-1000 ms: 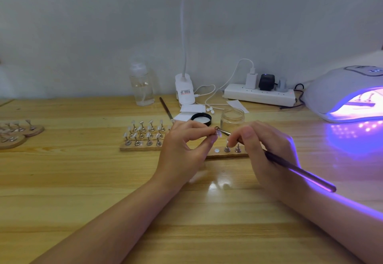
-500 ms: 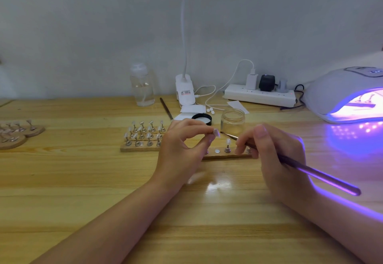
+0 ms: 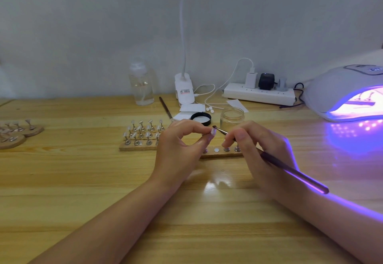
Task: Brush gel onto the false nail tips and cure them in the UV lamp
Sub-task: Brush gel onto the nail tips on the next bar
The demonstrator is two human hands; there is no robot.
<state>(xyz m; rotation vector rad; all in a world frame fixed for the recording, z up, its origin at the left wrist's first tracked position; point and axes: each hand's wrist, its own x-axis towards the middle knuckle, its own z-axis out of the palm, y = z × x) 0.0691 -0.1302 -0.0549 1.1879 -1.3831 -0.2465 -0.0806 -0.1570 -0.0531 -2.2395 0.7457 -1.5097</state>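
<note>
Right hand (image 3: pixel 263 149) gripping brush (image 3: pixel 290 170), bristles back touching left hand's (image 3: pixel 178 147) pinched nail tip (image 3: pixel 213 132).

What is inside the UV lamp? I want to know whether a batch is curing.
Inside the lit UV lamp, a strip with nail stands shows in the violet glow. The hood and frame edge hide the rest.

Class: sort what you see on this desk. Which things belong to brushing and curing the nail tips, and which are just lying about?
In use:
left hand pinching a nail tip
right hand holding the brush
open gel jar
UV lamp, lit
board of tips

Lying about:
clear bottle
power strip
spare brush
</note>
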